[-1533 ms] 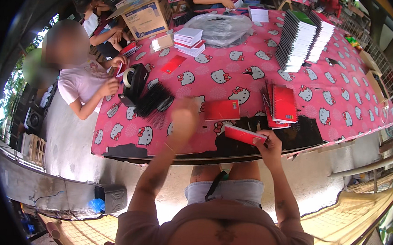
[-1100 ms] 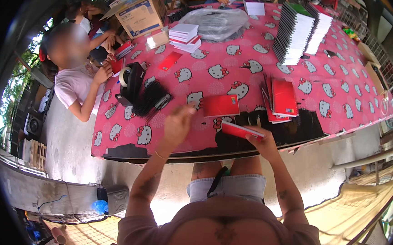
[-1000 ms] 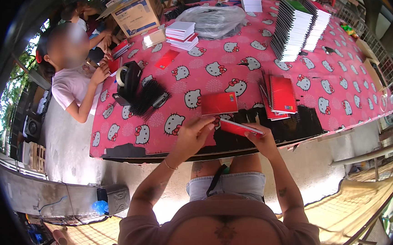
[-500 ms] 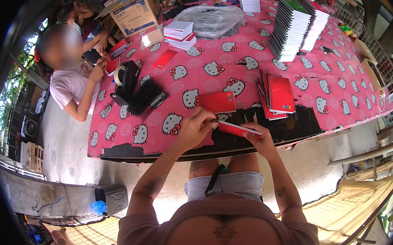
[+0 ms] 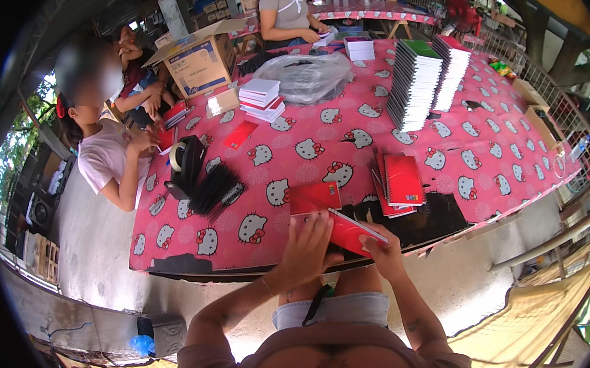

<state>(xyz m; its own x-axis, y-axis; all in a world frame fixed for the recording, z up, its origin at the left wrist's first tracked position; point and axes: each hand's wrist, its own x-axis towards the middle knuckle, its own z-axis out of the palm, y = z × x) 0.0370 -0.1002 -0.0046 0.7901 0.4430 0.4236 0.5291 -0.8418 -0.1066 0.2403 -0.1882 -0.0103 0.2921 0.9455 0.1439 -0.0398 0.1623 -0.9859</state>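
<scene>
Both hands, left hand [image 5: 308, 243] and right hand [image 5: 381, 247], grip the red notebook [image 5: 346, 232] between them.

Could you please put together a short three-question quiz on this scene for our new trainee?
1. True or false: both of the person's hands are on the red notebook at the near table edge.
2. Which lies just right of that notebook? A) a cardboard box B) a small pile of red spiral notebooks C) a clear plastic bag
3. Fill in: the tall stacks of notebooks stand on the ____ side of the pink tablecloth.

Key: 1. True: left hand and right hand both grip it. 2. B, the pile of red spiral notebooks. 3. Far.
</scene>
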